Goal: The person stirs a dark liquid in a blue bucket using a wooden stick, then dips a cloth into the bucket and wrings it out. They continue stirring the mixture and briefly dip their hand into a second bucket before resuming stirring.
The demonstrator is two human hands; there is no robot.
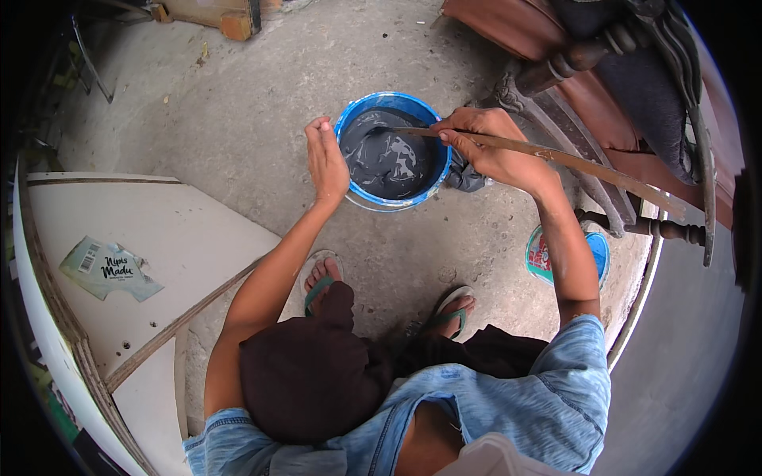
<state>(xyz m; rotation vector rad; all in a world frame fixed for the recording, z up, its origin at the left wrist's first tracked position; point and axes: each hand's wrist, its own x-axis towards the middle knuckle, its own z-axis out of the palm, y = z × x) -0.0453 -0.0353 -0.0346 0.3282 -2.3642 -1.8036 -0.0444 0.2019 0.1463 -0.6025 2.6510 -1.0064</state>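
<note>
A blue bucket (389, 96) stands on the floor in front of me, with thick dark grey paint (369, 166) inside. My right hand (486, 143) is closed round a long, flat wooden stick (575, 163) above the bucket's right rim. The stick's far end dips into the paint, and its other end slants out to the right past my forearm. Against the bucket's left side rests my left hand (327, 165), fingers stretched out and nothing held in them. Pale streaks and swirls mark the paint's surface.
A dark crumpled cloth or bag (467, 176) lies right of the bucket. A green-and-blue container (541, 258) is partly under my right forearm. Carved wooden furniture with reddish-brown upholstery (508, 28) fills the upper right. A white board (159, 230) lies at the left.
</note>
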